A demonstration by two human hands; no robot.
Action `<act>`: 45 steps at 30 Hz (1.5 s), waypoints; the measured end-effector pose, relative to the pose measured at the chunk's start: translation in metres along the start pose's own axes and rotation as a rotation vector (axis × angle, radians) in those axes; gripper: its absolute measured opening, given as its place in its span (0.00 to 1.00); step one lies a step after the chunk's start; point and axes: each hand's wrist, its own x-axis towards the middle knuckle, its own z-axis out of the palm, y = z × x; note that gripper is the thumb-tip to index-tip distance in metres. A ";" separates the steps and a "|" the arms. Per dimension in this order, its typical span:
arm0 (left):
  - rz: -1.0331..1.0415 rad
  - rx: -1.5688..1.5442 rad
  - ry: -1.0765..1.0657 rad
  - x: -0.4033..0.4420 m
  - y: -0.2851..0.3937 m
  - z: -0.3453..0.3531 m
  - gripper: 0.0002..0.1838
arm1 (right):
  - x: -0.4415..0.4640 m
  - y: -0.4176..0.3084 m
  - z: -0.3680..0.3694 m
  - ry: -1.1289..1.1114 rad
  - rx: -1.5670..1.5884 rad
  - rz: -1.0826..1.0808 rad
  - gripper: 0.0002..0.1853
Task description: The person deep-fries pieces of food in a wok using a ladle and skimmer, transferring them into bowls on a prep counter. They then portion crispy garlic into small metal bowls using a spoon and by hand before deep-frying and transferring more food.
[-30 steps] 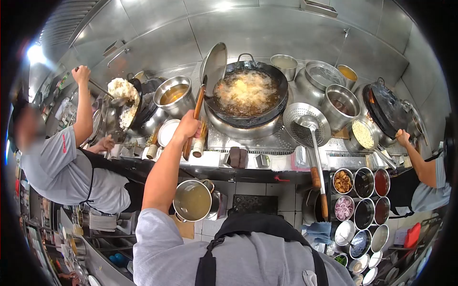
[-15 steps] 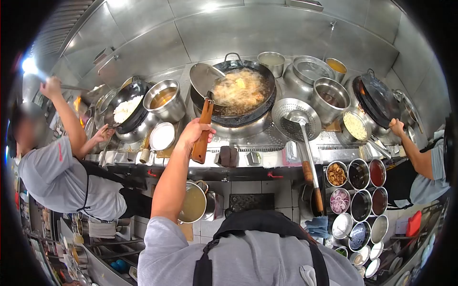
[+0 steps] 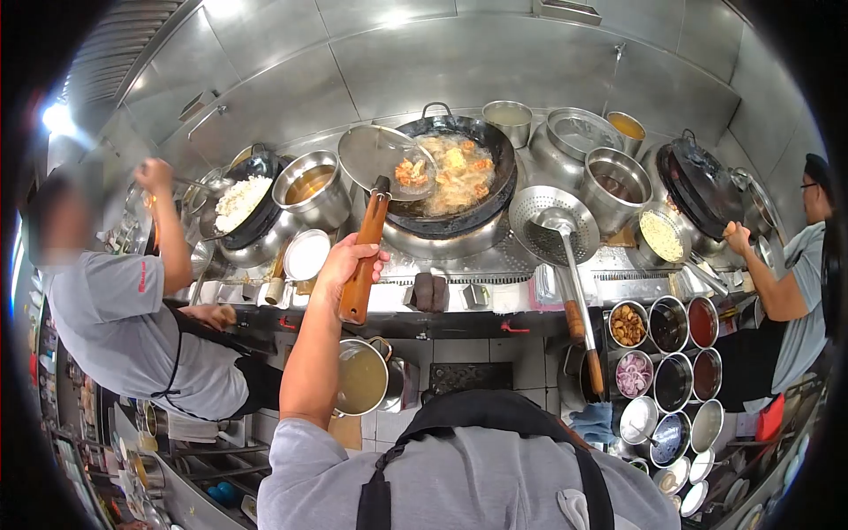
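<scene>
My left hand (image 3: 351,265) is wrapped around the wooden handle of a mesh strainer (image 3: 371,155). The strainer's round head tilts over the left side of a large black wok (image 3: 502,141). Several orange-brown fried pieces (image 3: 412,171) lie in its mesh. More battered pieces (image 3: 456,161) float in bubbling oil inside the wok. My right hand does not show. To the right of the wok, a perforated ladle (image 3: 534,208) rests on the stove with a solid ladle (image 3: 567,231) lying across it.
Left of the wok stands a steel pot of brown liquid (image 3: 306,184); a white-filled bowl (image 3: 307,254) sits below it. Seasoning tins (image 3: 671,380) are grouped at the lower right. Co-workers stand on both sides, the left one by a wok with white rice-like food (image 3: 243,203).
The strainer head has lifted and now carries fried pieces that were in the oil. The left co-worker's raised hand has lowered toward the neighbouring wok, now with a ladle visible.
</scene>
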 end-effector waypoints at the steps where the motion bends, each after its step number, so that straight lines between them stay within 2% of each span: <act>1: 0.005 0.005 0.002 -0.002 0.001 -0.002 0.18 | 0.009 0.021 -0.003 -0.047 -0.151 -0.184 0.18; 2: 0.004 0.013 0.002 -0.004 0.002 -0.004 0.17 | 0.012 0.017 0.004 -0.015 0.063 -0.077 0.18; 5: 0.009 0.070 -0.009 -0.006 0.003 -0.008 0.17 | 0.003 -0.022 -0.001 0.054 0.198 0.197 0.19; 11: 0.034 0.165 0.035 0.020 0.012 -0.013 0.17 | -0.004 -0.077 -0.003 0.101 0.309 0.311 0.20; 16: 0.067 0.135 0.097 0.031 0.001 -0.005 0.15 | 0.000 -0.081 0.001 0.141 0.339 0.307 0.22; 19: 0.064 0.174 0.117 0.032 -0.008 -0.008 0.15 | -0.025 -0.077 -0.001 0.212 0.160 -0.084 0.25; 22: 0.077 0.241 0.141 0.023 -0.005 0.001 0.15 | -0.048 -0.139 -0.007 0.539 0.426 0.548 0.29; 25: 0.117 0.178 0.081 0.038 -0.010 -0.019 0.15 | -0.052 -0.149 -0.024 0.624 0.817 0.559 0.34; 28: 0.080 0.158 0.166 0.034 -0.001 -0.002 0.15 | -0.058 -0.174 -0.052 0.387 1.151 0.329 0.39; 32: 0.076 0.073 0.131 0.031 -0.010 -0.012 0.15 | -0.062 -0.238 -0.070 0.311 1.307 0.061 0.40; 33: 0.076 0.073 0.117 0.030 -0.008 -0.012 0.15 | -0.063 -0.277 -0.069 0.429 1.230 0.099 0.33; 36: 0.055 0.162 0.121 0.019 -0.004 -0.011 0.15 | -0.047 -0.316 -0.096 0.517 0.597 0.122 0.23; 38: 0.040 0.241 0.123 0.013 -0.003 -0.010 0.17 | -0.041 -0.343 -0.107 0.520 0.564 0.139 0.22; 42: 0.030 0.303 0.123 0.003 0.002 -0.013 0.22 | -0.055 -0.390 -0.081 0.358 0.794 -0.043 0.22; 43: 0.031 0.290 0.114 0.002 0.004 -0.014 0.23 | -0.057 -0.399 -0.075 0.362 0.806 -0.015 0.23; 45: 0.017 0.279 0.097 -0.004 0.002 -0.012 0.23 | -0.049 -0.427 -0.064 0.363 0.638 -0.114 0.24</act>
